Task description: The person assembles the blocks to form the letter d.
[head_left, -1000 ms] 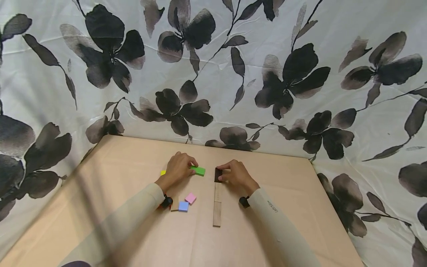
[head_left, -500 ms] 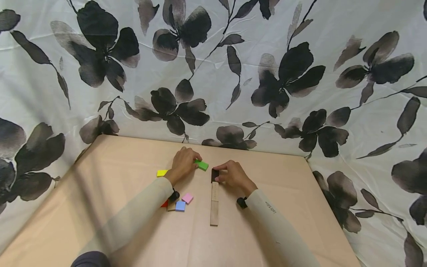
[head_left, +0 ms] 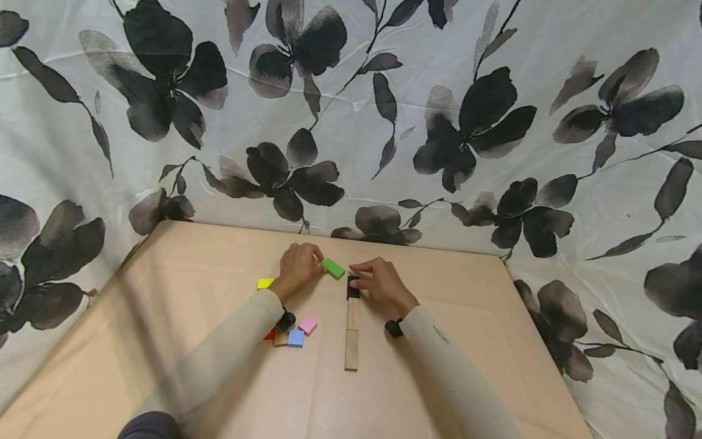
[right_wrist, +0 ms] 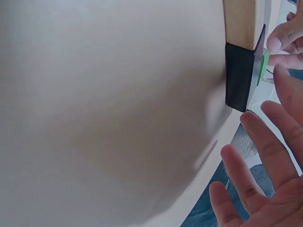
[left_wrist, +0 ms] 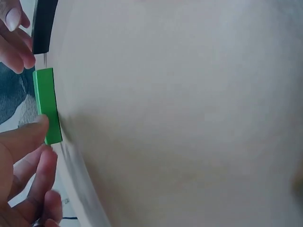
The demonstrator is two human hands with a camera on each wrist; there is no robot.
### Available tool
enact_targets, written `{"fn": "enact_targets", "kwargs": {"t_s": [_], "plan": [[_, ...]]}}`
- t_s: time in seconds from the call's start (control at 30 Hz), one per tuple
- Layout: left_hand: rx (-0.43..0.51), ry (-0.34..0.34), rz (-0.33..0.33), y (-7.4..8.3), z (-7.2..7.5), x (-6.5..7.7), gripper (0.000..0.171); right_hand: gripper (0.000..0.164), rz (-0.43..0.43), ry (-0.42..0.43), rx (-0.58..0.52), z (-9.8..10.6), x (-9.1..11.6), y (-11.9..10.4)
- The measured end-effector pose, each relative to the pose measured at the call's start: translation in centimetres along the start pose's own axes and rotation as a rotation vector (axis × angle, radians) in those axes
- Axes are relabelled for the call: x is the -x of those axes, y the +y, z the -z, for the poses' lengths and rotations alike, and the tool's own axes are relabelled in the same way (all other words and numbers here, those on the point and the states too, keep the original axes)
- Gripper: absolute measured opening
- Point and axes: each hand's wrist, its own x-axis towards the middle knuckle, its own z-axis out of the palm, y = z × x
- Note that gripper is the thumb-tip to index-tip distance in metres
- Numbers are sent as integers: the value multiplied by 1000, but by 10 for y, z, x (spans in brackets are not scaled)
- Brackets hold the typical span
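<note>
In the head view my left hand (head_left: 298, 266) pinches the near-left end of a green block (head_left: 333, 268). The left wrist view shows the thumb on the green block's (left_wrist: 46, 101) face and fingertips by its end. My right hand (head_left: 386, 283) is beside a black block (head_left: 353, 288), its fingers mostly straight. One fingertip is at the end of the black block (right_wrist: 239, 78) in the right wrist view; the thumb looks apart from it. Two wooden blocks continue the black one's line towards me: a middle block (head_left: 352, 314) and a near block (head_left: 351, 350).
Left of the line lie a pink block (head_left: 308, 324), a blue block (head_left: 296, 338), a tan block (head_left: 281, 338) and a partly hidden red block (head_left: 269, 335). A yellow block (head_left: 264, 283) shows behind the left wrist. A floral cloth (head_left: 384, 134) hangs behind the table (head_left: 439, 390).
The green block has moved right, closer to the black block's far end, and turned so it slants more. The right fingers have loosened from the black block.
</note>
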Motion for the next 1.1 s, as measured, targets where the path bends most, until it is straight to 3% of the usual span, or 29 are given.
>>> {"fn": "enact_targets", "kwargs": {"t_s": [0.27, 0.47, 0.73, 1.1], "plan": [[177, -33, 128, 6, -3, -3, 23, 42, 22, -10, -10, -5, -14, -4], [295, -69, 142, 12, -9, -6, 37, 43, 36, -12, 3, -7, -20, -3], [247, -74, 161, 13, -16, -6, 34, 41, 46, -14, 2, -8, -24, 0], [238, -49, 114, 21, -23, -11, 42, 39, 27, -14, 15, -7, -27, 2]]}}
